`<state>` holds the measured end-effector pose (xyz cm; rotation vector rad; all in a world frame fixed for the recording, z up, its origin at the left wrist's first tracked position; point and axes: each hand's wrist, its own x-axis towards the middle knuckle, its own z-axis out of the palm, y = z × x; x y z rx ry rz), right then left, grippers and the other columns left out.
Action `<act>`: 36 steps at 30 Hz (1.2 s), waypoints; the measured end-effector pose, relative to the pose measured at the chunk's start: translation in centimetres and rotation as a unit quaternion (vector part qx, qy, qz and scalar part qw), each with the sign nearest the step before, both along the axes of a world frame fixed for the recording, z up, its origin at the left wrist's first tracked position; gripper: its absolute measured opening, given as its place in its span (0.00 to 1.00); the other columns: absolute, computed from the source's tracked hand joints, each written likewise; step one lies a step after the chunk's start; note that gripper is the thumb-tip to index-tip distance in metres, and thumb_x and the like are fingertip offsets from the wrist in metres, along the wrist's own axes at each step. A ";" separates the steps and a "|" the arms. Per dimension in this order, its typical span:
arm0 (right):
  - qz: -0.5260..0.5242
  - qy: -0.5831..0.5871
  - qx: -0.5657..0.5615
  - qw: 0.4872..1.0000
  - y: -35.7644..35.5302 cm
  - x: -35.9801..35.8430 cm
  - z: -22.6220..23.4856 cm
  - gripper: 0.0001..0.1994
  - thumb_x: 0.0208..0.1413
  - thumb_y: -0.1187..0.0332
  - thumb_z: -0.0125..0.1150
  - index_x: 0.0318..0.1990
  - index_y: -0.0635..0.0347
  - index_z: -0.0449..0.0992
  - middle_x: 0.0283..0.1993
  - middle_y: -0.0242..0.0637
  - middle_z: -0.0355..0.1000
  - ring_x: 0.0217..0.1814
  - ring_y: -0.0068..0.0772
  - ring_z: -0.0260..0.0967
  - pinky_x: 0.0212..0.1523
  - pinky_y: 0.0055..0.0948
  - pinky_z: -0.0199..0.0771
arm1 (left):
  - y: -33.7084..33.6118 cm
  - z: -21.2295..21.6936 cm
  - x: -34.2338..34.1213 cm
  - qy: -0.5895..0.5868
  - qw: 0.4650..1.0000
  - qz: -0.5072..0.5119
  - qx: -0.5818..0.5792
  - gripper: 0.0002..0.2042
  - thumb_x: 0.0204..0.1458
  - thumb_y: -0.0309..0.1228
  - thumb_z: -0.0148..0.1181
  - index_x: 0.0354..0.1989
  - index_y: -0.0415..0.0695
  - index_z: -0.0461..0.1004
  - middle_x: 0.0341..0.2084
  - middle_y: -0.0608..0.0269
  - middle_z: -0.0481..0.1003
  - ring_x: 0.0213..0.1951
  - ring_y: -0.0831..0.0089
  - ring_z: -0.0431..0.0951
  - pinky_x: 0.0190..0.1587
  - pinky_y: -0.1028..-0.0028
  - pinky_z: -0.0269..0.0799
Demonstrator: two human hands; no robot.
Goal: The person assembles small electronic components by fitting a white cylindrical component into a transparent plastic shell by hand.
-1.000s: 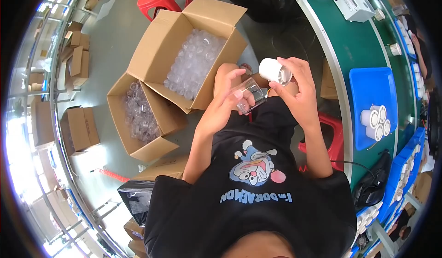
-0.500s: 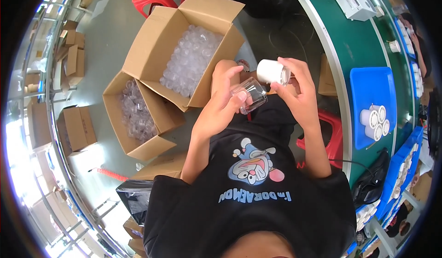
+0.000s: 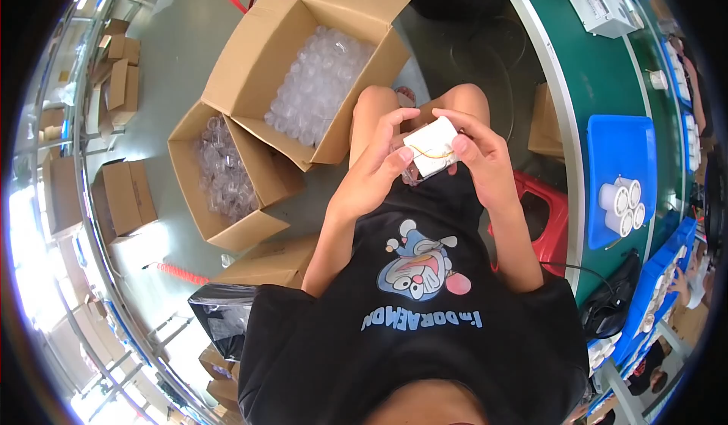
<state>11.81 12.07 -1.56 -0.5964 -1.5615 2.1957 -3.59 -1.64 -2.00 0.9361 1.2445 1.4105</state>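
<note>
Both hands had drawn closer together since half a second earlier, and the white piece had turned so its broad pale face, crossed by a thin yellowish wire, looked up at me. I saw the left hand coming in from seven o'clock with its fingers pressed against the left edge of the small white part, and the right hand coming in from five o'clock with its fingers clamped on the right edge. So both sets of fingers were grasping the same part, which sat between them over the bare knees, near the centre of my view. A clear piece peeked out below the white part at six o'clock of it; I could not tell what it was.

At ten o'clock of the hands stood a large open cardboard box on the floor, filled with clear plastic pieces. A second open cardboard box touched it at its seven o'clock side, also holding clear pieces. At three o'clock of the hands ran the green table, and on it lay a blue tray carrying a cluster of white cylinders. A red stool showed just under the right forearm.
</note>
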 end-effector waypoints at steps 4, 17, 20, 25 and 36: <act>-0.084 0.000 0.024 0.996 -1.5 -0.7 -0.1 0.18 0.63 0.61 0.57 0.55 0.63 0.74 0.43 0.29 0.73 0.42 0.16 0.67 0.42 0.18 0.67 | 0.0 -0.1 1.3 0.029 0.998 0.062 0.007 0.24 0.62 0.29 0.43 0.66 0.41 0.48 0.44 0.54 0.70 0.40 0.72 0.70 0.46 0.72 0.67; -0.097 -0.006 -0.119 0.988 -2.4 0.1 1.1 0.18 0.66 0.65 0.51 0.56 0.68 0.72 0.49 0.37 0.74 0.49 0.22 0.70 0.53 0.23 0.67 | 0.1 -1.3 3.4 -0.107 0.990 0.088 -0.014 0.22 0.63 0.32 0.43 0.65 0.43 0.51 0.41 0.54 0.70 0.29 0.75 0.72 0.33 0.77 0.70; -0.062 0.013 -0.040 0.997 -2.5 0.8 1.3 0.17 0.66 0.67 0.52 0.57 0.69 0.71 0.52 0.39 0.72 0.52 0.24 0.69 0.55 0.24 0.67 | 0.0 -0.9 3.3 -0.153 0.984 0.086 0.021 0.22 0.63 0.35 0.41 0.65 0.44 0.53 0.42 0.55 0.70 0.29 0.74 0.72 0.32 0.77 0.70; -0.072 0.037 0.019 0.997 -2.4 1.2 0.9 0.17 0.64 0.70 0.54 0.56 0.70 0.72 0.54 0.40 0.72 0.54 0.25 0.68 0.56 0.26 0.66 | 0.1 0.3 3.5 -0.211 0.975 0.073 0.017 0.24 0.63 0.37 0.40 0.67 0.46 0.54 0.42 0.57 0.71 0.29 0.73 0.73 0.31 0.76 0.71; -0.056 0.024 -0.042 0.997 -2.9 0.9 0.9 0.17 0.64 0.70 0.54 0.57 0.70 0.72 0.54 0.40 0.71 0.54 0.24 0.68 0.57 0.26 0.66 | 0.2 -0.6 4.1 -0.220 0.967 0.126 0.010 0.34 0.58 0.51 0.47 0.67 0.42 0.52 0.48 0.54 0.69 0.35 0.69 0.74 0.25 0.73 0.71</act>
